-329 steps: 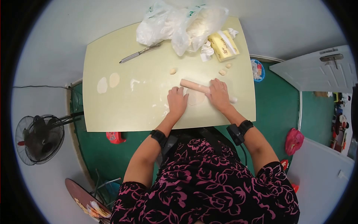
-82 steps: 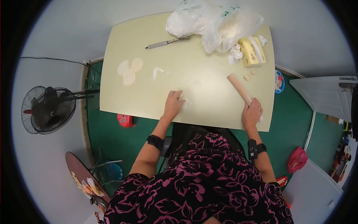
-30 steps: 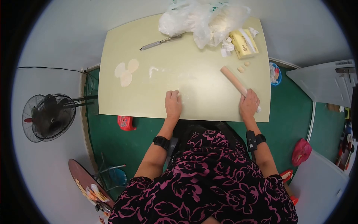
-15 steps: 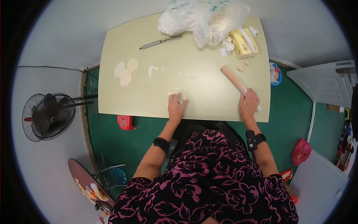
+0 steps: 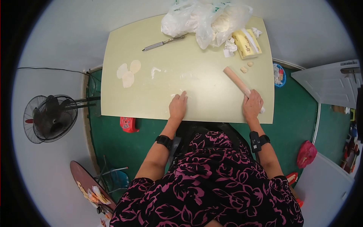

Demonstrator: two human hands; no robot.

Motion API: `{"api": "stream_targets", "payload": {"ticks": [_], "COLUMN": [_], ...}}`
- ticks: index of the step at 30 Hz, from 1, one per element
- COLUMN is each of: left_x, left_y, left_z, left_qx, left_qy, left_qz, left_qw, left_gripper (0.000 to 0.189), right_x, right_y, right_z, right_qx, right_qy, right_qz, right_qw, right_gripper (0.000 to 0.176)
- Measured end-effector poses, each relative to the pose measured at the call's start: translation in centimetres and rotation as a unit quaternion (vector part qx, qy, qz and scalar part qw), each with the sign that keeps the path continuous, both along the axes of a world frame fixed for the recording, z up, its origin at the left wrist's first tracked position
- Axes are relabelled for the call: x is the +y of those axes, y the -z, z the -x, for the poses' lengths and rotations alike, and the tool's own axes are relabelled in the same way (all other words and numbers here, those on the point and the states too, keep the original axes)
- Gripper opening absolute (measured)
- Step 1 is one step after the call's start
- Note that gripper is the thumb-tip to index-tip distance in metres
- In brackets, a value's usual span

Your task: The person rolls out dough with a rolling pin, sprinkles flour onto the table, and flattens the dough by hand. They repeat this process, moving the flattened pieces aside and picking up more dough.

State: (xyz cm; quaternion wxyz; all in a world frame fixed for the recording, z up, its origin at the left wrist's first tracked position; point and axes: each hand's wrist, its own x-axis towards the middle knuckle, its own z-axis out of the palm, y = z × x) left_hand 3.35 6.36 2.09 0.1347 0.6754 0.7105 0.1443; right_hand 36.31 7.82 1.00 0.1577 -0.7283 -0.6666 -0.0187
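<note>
My left hand (image 5: 177,107) is palm down near the table's front edge, its fingers close together and pressed toward the tabletop. It covers the small piece of dough, which is now hidden beneath it. White flour marks lie just ahead of these fingers. At the right, my right hand (image 5: 252,106) is wrapped round the near end of a wooden rolling pin (image 5: 236,80), which slants away to the upper left. Two small dough pieces (image 5: 244,69) rest beyond the pin. Several thin round dough wrappers (image 5: 128,79) lie overlapping at the table's left.
On the pale table (image 5: 181,68), plastic bags (image 5: 211,22) of white flour-like contents stand at the back. Crumpled tissue (image 5: 230,47) and a yellow tissue pack (image 5: 246,43) are at the back right. A grey-handled tool (image 5: 160,44) lies at the back left. A fan (image 5: 51,118) stands left.
My left hand has turned palm down over the dough ball that showed between its thumb and fingers. My right hand and the rolling pin have stayed put.
</note>
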Motion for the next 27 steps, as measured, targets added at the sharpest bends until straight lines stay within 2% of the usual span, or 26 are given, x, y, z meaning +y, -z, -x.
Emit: {"api": "stream_targets", "payload": {"ticks": [2, 5, 8, 11, 14, 17, 20, 23, 26, 27], "left_x": [-0.1, -0.6, -1.2, -1.0, -0.2, 0.7, 1.0, 1.0, 0.9, 0.6], "left_y": [0.8, 0.0, 1.5, 2.0, 2.1, 1.3, 1.3, 2.9, 2.3, 1.6], "left_z": [0.3, -1.1, -0.9, -0.9, -1.1, -1.6, -1.8, -1.0, -0.9, -1.1], "left_qx": [0.052, 0.136, 0.126, 0.051, 0.063, 0.075, 0.100, 0.133, 0.061, 0.063], "left_qy": [0.025, -0.022, -0.002, -0.060, -0.088, -0.075, -0.026, 0.074, 0.073, 0.044], "left_qz": [0.025, -0.071, -0.066, -0.057, -0.054, -0.004, -0.012, -0.059, -0.099, -0.114], "left_qw": [0.998, 0.988, 0.990, 0.995, 0.993, 0.994, 0.995, 0.987, 0.991, 0.990], "left_gripper": [0.037, 0.056, 0.072, 0.073, 0.068, 0.058, 0.049, 0.043, 0.042, 0.042], "right_x": [0.1, -0.1, 0.0, -0.1, -0.1, -0.1, -0.1, -0.1, -0.1, -0.1], "right_y": [0.0, 0.3, 0.5, 0.5, 0.6, 0.6, 0.7, 0.8, 0.7, 0.6], "right_z": [0.0, -0.2, -0.1, -0.1, -0.2, -0.2, -0.2, -0.3, -0.2, -0.2], "right_qx": [-0.001, -0.003, 0.003, 0.012, 0.008, -0.005, -0.008, -0.005, -0.004, -0.005], "right_qy": [0.000, -0.005, -0.004, 0.000, -0.002, -0.003, -0.007, -0.011, -0.009, -0.009], "right_qz": [-0.004, -0.015, -0.018, -0.013, -0.011, -0.012, -0.024, -0.031, -0.027, -0.023], "right_qw": [1.000, 1.000, 1.000, 1.000, 1.000, 1.000, 1.000, 0.999, 1.000, 1.000], "right_gripper": [0.040, 0.040, 0.041, 0.042, 0.043, 0.044, 0.043, 0.043, 0.043, 0.042]}}
